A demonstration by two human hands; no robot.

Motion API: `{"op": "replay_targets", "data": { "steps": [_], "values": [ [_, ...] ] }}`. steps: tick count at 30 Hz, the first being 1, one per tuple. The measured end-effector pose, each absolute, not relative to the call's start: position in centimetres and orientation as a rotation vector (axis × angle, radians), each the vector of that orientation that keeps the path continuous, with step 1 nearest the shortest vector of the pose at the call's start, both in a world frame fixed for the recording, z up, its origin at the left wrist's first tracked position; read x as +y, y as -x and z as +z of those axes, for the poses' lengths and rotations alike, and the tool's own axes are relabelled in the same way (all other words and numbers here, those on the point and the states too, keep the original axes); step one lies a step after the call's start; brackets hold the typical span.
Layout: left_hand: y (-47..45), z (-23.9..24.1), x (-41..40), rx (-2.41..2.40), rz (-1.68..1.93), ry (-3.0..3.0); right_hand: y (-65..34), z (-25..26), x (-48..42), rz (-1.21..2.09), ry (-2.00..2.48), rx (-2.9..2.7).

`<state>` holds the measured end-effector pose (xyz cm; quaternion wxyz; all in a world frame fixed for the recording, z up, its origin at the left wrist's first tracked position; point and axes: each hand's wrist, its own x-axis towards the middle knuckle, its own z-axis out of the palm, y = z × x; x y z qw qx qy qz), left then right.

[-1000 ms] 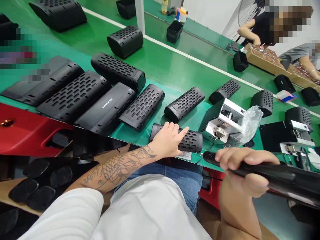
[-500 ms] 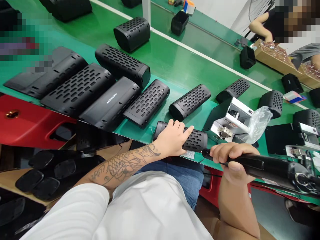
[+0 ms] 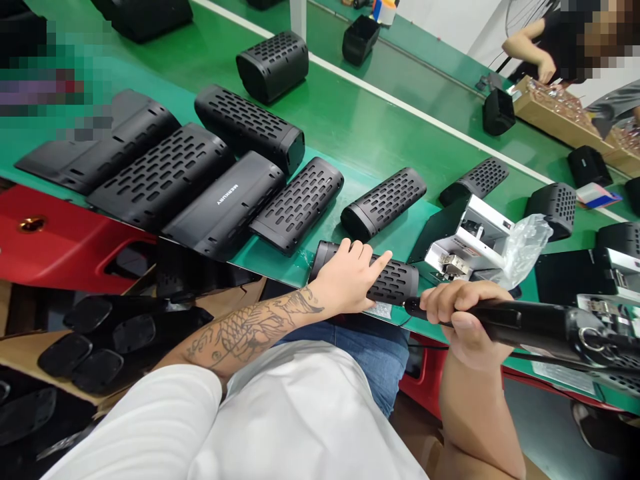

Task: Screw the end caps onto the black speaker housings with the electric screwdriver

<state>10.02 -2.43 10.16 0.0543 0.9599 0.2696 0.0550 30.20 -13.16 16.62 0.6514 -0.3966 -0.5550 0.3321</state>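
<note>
My left hand [image 3: 350, 277] is wrapped over a black slotted speaker housing [image 3: 397, 280], pressing it against the green bench edge in front of me. In my right hand [image 3: 467, 317] is a black electric screwdriver [image 3: 540, 325], gripped near its front and lying almost level. Its tip meets the right end of the housing; the screw, if any, is too small to make out. Just beyond that housing lies another slotted speaker housing [image 3: 383, 203]. A screw feeder [image 3: 477, 233] with a silver front stands behind my right hand.
Several more black housings [image 3: 223, 203] lie to the left, one marked MERKURY. A crumpled plastic bag [image 3: 533, 243] rests against the feeder, with a second feeder [image 3: 575, 277] farther right. Across the bench, a co-worker's hand [image 3: 546, 67] is above a carton [image 3: 543, 110]. Black parts fill a box [image 3: 55, 393] below left.
The view has shifted slightly, moving the bench things a little right. Both hands keep their holds, with the screwdriver tip still at the housing's end. The co-worker's hand has lifted from the carton.
</note>
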Motion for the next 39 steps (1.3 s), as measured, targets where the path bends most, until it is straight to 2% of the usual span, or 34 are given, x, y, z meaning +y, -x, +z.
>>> {"op": "replay_targets", "data": {
  "steps": [3,7,9,16,21,28,33,39],
  "values": [
    [-10.0,10.2,-2.5,0.83,0.163,-2.913,-31.6,17.5,-12.4,0.554,0.974,-1.15],
    [-10.3,10.3,-3.1,0.886,0.132,-2.891,-35.5,17.8,-9.4,-0.057,1.047,-0.891],
    [-10.7,10.4,-3.6,0.933,0.105,-2.866,-37.3,17.3,-7.9,-0.187,1.072,-0.818],
    [-10.7,11.8,-3.6,0.979,-0.051,-2.787,-38.1,15.2,-7.3,-0.033,1.204,-0.8],
    [-8.9,13.1,-1.9,0.968,-0.152,-2.728,-36.4,17.2,-9.4,0.046,1.182,-0.812],
    [-8.3,12.2,-1.4,0.892,-0.095,-2.754,-31.1,19.8,-12.6,0.686,0.744,-1.198],
    [-8.3,12.1,-1.5,0.883,-0.046,-2.75,-25.7,18.5,-10.4,0.734,0.75,-1.16],
    [-8.2,12.6,-1.5,0.866,-0.048,-2.733,-24.7,17.5,-9.2,0.82,0.776,-1.206]
  ]
}}
